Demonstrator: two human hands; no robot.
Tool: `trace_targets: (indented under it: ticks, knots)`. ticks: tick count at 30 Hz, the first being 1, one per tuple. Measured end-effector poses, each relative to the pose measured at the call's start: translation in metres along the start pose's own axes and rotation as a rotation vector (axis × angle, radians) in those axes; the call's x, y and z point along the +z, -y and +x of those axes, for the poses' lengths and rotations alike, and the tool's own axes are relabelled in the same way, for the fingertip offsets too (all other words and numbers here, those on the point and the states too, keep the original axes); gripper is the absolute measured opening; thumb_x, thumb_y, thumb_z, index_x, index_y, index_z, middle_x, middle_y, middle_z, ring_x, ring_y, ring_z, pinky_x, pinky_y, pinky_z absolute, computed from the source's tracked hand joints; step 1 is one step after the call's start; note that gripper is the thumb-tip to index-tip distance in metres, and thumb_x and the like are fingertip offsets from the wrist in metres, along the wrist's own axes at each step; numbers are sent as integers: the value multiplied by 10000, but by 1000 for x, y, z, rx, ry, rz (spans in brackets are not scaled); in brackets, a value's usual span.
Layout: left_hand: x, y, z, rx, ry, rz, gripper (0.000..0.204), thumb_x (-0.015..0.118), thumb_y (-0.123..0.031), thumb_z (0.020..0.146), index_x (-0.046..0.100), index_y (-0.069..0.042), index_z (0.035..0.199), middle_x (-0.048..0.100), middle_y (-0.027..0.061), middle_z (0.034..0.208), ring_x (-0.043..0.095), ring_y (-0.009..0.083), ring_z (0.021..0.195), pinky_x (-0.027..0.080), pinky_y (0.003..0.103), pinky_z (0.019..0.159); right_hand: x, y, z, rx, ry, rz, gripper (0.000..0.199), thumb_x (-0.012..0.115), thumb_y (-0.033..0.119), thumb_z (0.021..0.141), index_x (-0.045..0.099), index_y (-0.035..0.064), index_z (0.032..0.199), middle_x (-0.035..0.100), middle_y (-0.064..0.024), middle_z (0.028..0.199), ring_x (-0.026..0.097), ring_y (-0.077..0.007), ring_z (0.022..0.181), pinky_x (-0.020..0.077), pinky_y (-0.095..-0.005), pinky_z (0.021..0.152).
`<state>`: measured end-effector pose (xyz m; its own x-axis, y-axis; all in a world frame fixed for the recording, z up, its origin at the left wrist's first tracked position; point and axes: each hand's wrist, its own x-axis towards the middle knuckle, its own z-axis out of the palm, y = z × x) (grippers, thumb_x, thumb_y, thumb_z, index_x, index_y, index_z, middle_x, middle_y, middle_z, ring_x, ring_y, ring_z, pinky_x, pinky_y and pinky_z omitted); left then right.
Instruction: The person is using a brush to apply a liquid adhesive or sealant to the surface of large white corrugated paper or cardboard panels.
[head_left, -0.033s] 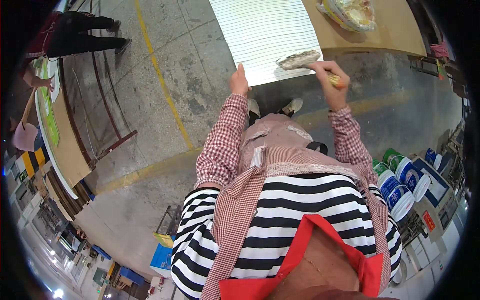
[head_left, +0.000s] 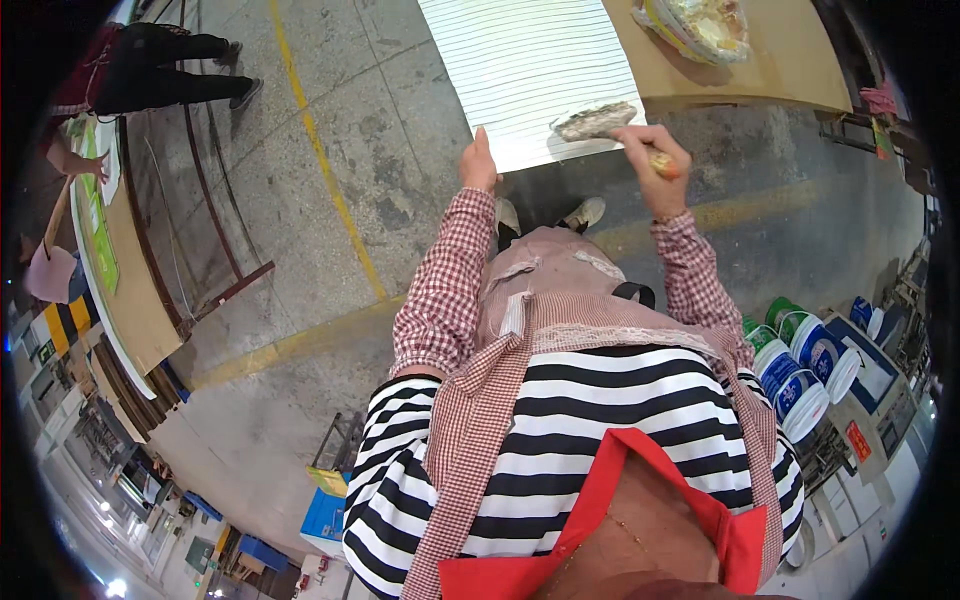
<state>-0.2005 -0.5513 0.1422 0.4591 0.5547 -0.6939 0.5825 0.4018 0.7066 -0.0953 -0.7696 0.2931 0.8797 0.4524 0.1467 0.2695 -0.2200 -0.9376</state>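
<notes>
Right grip [head_left: 664, 186] clasps the brush [head_left: 596, 121], forearm [head_left: 692, 268] extended forward.

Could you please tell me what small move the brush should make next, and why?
Probably a short stroke leftward along the near edge of the striped paper: the right hand holds the brush with its bristles over the near right part, the left hand is at the near left corner, and nothing lies between.

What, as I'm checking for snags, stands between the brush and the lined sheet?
Nothing visible: the right hand holds the brush over the lined sheet, toward its near right corner, though contact is hard to tell. The left hand is at the near left edge, apart from the brush.
</notes>
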Motion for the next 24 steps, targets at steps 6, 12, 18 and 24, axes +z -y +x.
trace_targets:
  ticks: [6, 12, 18, 24]
  knots:
    - [-1, -6, -6, -9, 19, -13, 526, 345, -494, 961, 474, -36, 737, 399, 36, 583, 386, 142, 456, 372, 327, 413, -2, -4, -58, 13, 49, -110, 103, 682, 96, 807, 663, -3, 824, 660, -85, 813, 605, -140, 706, 476, -272, 638]
    - [1, -2, -3, 10, 20, -22, 534, 356, -489, 959, 486, -26, 727, 425, 34, 588, 391, 136, 454, 363, 315, 395, 2, -7, -24, -151, -120, -83, 102, 654, 85, 841, 652, -17, 838, 648, -67, 803, 584, -113, 714, 460, -256, 636]
    - [1, 3, 0, 19, 20, -55, 568, 357, -509, 946, 599, 4, 921, 521, 30, 625, 435, 114, 458, 353, 276, 374, -12, -19, -55, 5, -18, -77, 131, 700, 112, 787, 654, -11, 788, 655, -74, 764, 599, -127, 677, 471, -264, 608]
    - [-1, 0, 0, 64, 18, 39, 639, 311, -536, 945, 605, 31, 915, 580, 72, 706, 502, 148, 498, 391, 294, 385, 4, 7, 2, -156, -121, -28, 101, 669, 100, 817, 660, 0, 828, 662, -66, 817, 601, -121, 742, 467, -254, 670]
